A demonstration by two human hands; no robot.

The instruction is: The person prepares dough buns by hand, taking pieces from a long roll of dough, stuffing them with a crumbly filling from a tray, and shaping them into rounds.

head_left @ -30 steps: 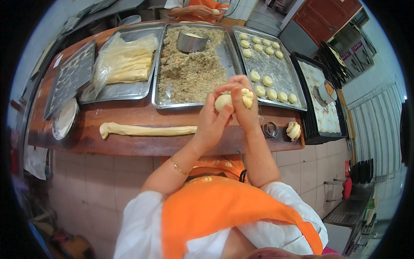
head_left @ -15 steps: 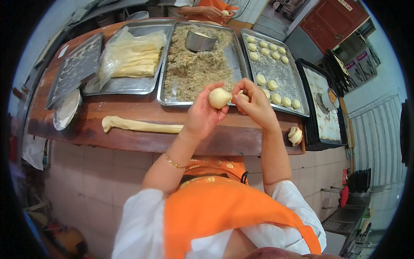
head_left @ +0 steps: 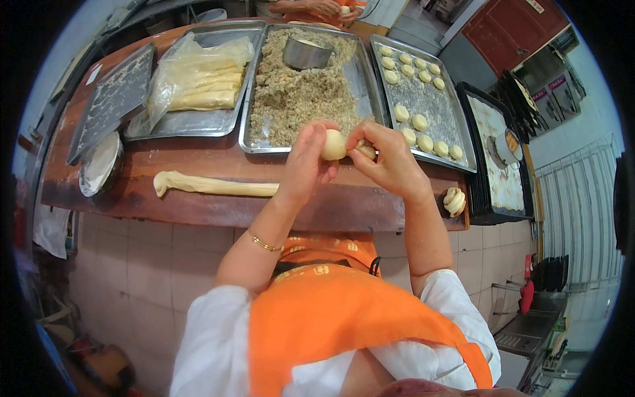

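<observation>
My left hand holds a smooth, pale dough ball in closed fingers, above the table's near part. The fingers of my right hand pinch a smaller piece of dough at the ball's right side. Whether the two pieces are still joined is hard to see behind the fingertips. Just beyond my hands lies a metal tray of crumbly brownish filling, with a round metal tin standing in it. A long dough rope stretches over the wood left of my left forearm.
Dough balls sit on a floured tray at the right. Plastic-covered dough strips fill a tray at the left, beside a flour bowl. A coiled dough lump rests near the right corner. A co-worker's hand shows across the wooden table.
My right hand has tilted, and the dough ball sits a little deeper in my left fingers. The co-worker's hands appear higher in the picture as the view has shifted slightly.
</observation>
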